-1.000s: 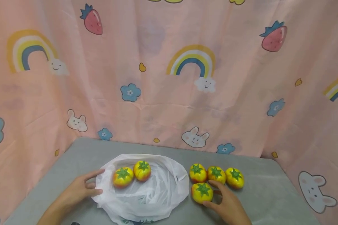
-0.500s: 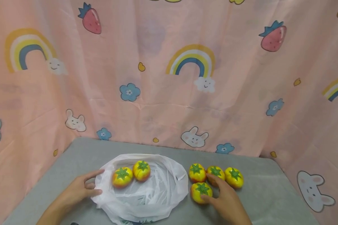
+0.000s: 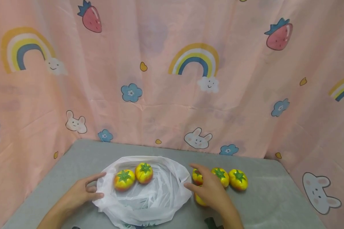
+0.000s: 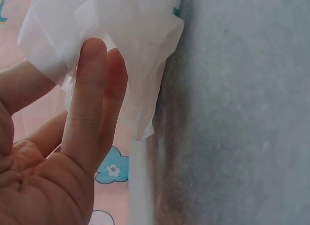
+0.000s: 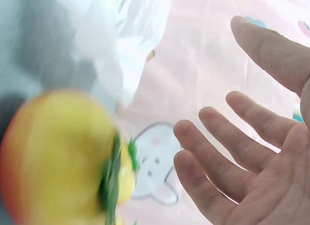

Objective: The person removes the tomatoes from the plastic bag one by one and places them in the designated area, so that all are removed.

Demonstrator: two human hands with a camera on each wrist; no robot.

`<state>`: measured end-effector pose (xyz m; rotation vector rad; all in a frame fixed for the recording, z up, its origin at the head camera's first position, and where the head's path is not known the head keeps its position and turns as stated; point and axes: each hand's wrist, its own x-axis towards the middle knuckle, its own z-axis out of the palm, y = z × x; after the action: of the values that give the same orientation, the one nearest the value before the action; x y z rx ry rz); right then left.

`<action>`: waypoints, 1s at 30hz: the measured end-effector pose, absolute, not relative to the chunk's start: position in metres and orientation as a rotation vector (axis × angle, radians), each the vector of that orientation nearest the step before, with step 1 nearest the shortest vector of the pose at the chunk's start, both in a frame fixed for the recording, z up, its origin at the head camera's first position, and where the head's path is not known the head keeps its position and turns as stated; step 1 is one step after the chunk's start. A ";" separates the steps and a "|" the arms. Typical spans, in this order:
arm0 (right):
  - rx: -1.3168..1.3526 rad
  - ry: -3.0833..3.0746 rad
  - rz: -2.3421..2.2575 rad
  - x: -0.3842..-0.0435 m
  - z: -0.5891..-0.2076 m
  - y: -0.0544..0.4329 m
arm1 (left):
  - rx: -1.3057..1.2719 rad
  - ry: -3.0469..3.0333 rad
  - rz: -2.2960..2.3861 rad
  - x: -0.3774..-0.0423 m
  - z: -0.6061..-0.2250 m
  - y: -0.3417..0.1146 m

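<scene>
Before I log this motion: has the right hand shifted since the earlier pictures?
Yes: the right hand has moved left, toward the bag, judged against the rightmost fruit.

Left hand [image 4: 68, 162] holding a crumpled white bag [image 4: 140, 51]
One finger lies before it, another passes behind; grey surface [image 4: 242, 113] at right, pink flowered cloth [image 4: 115, 195] beyond.

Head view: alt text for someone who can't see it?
A person's left hand holds the edge of a white plastic bag with two red-yellow fruits inside. Their empty right hand partly hides some of four similar fruits right of the bag. A pink patterned curtain hangs behind the grey table.
</scene>
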<state>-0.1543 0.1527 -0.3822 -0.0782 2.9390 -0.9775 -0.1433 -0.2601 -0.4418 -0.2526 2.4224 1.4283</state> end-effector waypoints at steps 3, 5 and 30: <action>-0.173 2.926 -1.040 -0.157 -0.381 0.140 | -0.256 2.411 1.448 -0.142 -0.441 -0.260; -0.240 2.901 -1.104 -0.160 -0.382 0.132 | -0.258 2.408 1.453 -0.142 -0.441 -0.260; -0.571 2.655 -1.244 -0.200 -0.416 0.053 | -0.191 2.394 1.497 -0.141 -0.445 -0.263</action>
<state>-0.2005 0.0530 -0.4161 -0.5711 2.6554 -1.2436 -0.1412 -0.2631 -0.4451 -0.1909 2.3943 1.4968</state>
